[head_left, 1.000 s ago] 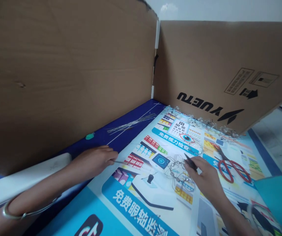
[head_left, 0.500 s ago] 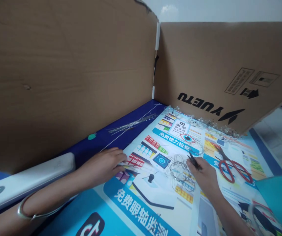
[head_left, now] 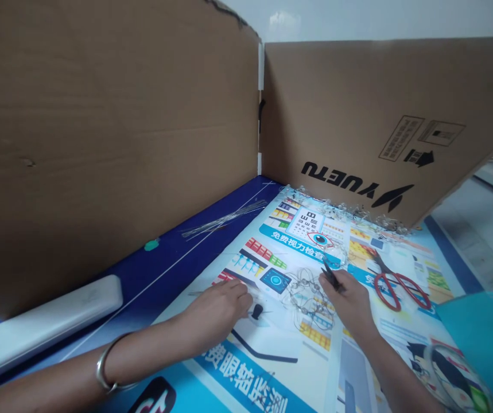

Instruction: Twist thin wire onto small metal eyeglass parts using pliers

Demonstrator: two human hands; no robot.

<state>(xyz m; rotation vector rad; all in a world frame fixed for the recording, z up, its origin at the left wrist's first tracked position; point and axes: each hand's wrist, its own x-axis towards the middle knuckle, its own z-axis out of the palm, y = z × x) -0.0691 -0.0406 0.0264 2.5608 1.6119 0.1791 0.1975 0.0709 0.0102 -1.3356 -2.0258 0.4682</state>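
My left hand [head_left: 222,307] is closed in a pinch over the printed sheet [head_left: 267,338]; a thin, blurred wire [head_left: 195,293] seems to stick out from its fingers. Dark, pointed pliers [head_left: 331,276] are gripped in my right hand [head_left: 352,301], their tips aimed up and away. Between the two hands, close by the right fingers, lies a loose tangle of thin wire pieces [head_left: 309,298]. Red-handled scissors [head_left: 396,287] rest to the right of my right hand. A bundle of straight thin wires [head_left: 224,219] is on the dark blue surface beyond my left hand.
Tall cardboard walls [head_left: 121,126] stand at the left and back [head_left: 358,115]. Clear-looking small twisted pieces [head_left: 349,209] line the foot of the back wall. A long white device [head_left: 57,321] lies at left. Something turquoise [head_left: 470,327] is at right.
My left hand has moved right and nearer to the wire tangle. My right hand keeps its grip on the pliers, nearly in place. The view has shifted slightly.
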